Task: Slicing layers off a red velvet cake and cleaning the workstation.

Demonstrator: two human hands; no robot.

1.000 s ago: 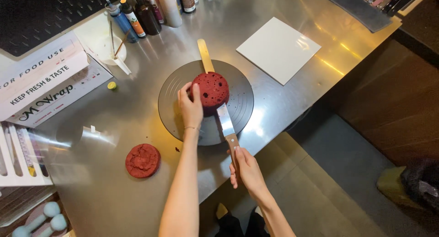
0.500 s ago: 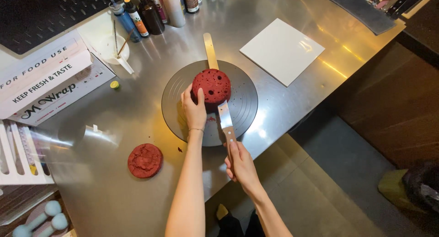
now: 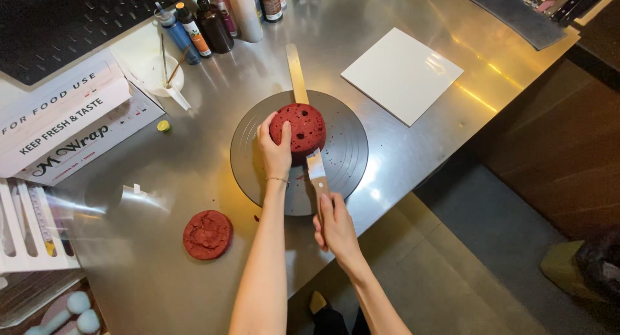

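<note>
Steadying red cake layer on turntable with left hand, right-hand fingers still clenched on knife, blade now slid further under it.

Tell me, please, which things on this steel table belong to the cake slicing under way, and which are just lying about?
In use:
left hand steadying the red cake
right hand holding the long knife
dark round turntable
cut red cake layer, set aside

Lying about:
white square board
bottles
wrap boxes
small bowl with sticks
</note>
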